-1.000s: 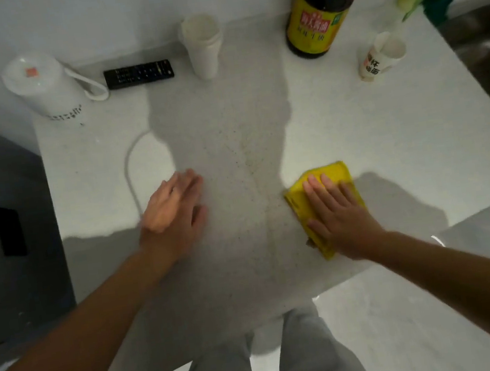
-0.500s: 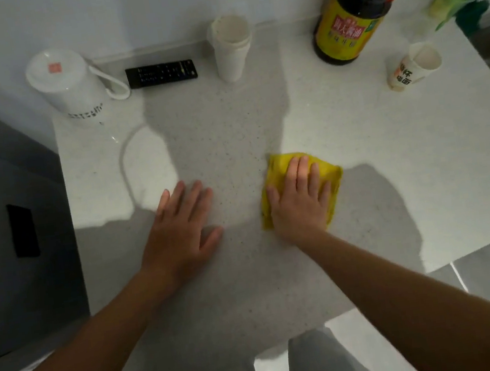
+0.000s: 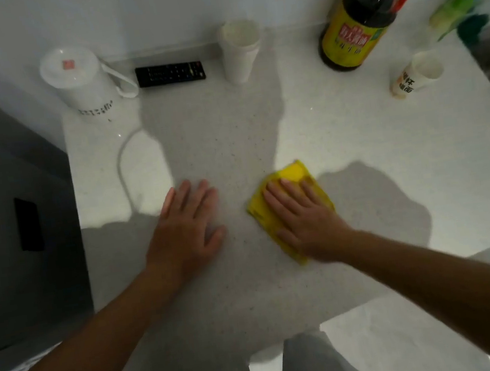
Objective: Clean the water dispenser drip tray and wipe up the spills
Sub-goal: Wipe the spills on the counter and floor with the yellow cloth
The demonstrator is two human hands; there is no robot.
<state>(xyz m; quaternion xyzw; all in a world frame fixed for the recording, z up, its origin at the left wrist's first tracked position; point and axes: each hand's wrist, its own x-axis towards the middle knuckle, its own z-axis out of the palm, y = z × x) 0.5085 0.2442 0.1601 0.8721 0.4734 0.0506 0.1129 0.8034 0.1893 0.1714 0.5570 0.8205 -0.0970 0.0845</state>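
Two flat hands, fingers straight: the right hand (image 3: pixel 304 221) presses a yellow cloth (image 3: pixel 293 172) on the countertop (image 3: pixel 358 155) mid-frame, the left hand (image 3: pixel 186 233) holds nothing. Spill-wiping seems underway; no drip tray shows.

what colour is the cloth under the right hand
Yellow. The cloth under the right hand shows best in the head view.

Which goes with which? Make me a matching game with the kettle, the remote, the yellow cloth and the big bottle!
Things:
1. kettle
2. remote
3. yellow cloth
4. big bottle

Clues:
A. pressed flat under the right hand
B. yellow label, dark cap
C. black, lying flat
D. white, with a looped handle

Pairs: 1-D, 2-C, 3-A, 4-B
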